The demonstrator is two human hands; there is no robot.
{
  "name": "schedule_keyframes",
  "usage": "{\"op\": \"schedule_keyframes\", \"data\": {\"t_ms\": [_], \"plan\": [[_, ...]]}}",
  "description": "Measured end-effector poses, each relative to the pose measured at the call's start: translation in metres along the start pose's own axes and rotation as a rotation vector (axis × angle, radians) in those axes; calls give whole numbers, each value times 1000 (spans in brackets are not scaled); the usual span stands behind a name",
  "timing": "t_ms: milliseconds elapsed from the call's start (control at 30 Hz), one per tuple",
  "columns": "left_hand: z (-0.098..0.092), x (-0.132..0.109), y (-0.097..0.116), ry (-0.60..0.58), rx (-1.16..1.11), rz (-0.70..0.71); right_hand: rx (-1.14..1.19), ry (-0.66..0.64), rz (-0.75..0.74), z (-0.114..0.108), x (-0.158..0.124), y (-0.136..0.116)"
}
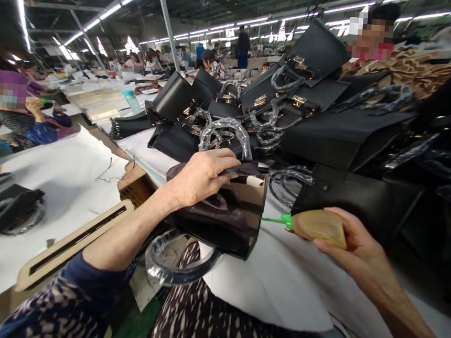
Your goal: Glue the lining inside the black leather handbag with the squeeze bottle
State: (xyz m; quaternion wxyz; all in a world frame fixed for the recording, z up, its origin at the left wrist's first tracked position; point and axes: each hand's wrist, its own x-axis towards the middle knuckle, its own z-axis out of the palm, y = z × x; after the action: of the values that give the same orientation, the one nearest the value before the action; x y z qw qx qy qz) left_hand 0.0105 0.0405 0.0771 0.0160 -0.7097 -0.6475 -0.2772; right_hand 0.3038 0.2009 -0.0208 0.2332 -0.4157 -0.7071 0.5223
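Observation:
A black handbag (220,226) lies on its side at the table edge in front of me, its mouth showing a dark lining and tan inner board. My left hand (204,180) grips the bag's upper edge, fingers closed over it. One plastic-wrapped handle (178,280) hangs below the bag; another wrapped handle (227,127) stands up behind it. In my right hand (353,243) is a yellowish squeeze bottle (317,227) with a green nozzle. The nozzle's thin tip points left and reaches the bag's right edge; whether it touches cannot be made out.
Several black handbags (318,53) with wrapped handles are heaped behind and to the right. A tan slotted board (76,245) lies at left on the white table covering (70,176). A teal bottle (131,101) stands farther back. Co-workers sit at left (33,115) and behind the heap.

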Motion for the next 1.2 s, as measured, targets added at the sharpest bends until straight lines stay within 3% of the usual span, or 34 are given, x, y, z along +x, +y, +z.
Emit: {"op": "schedule_keyframes", "data": {"t_ms": [533,800,1200], "plan": [[11,-48,28,135,178,107,-58,-46,52,0,-11,19],[22,-75,36,154,143,93,-54,-24,45,3,-13,23],[31,-95,46,213,-31,38,-27,14,47,8,-18,25]]}}
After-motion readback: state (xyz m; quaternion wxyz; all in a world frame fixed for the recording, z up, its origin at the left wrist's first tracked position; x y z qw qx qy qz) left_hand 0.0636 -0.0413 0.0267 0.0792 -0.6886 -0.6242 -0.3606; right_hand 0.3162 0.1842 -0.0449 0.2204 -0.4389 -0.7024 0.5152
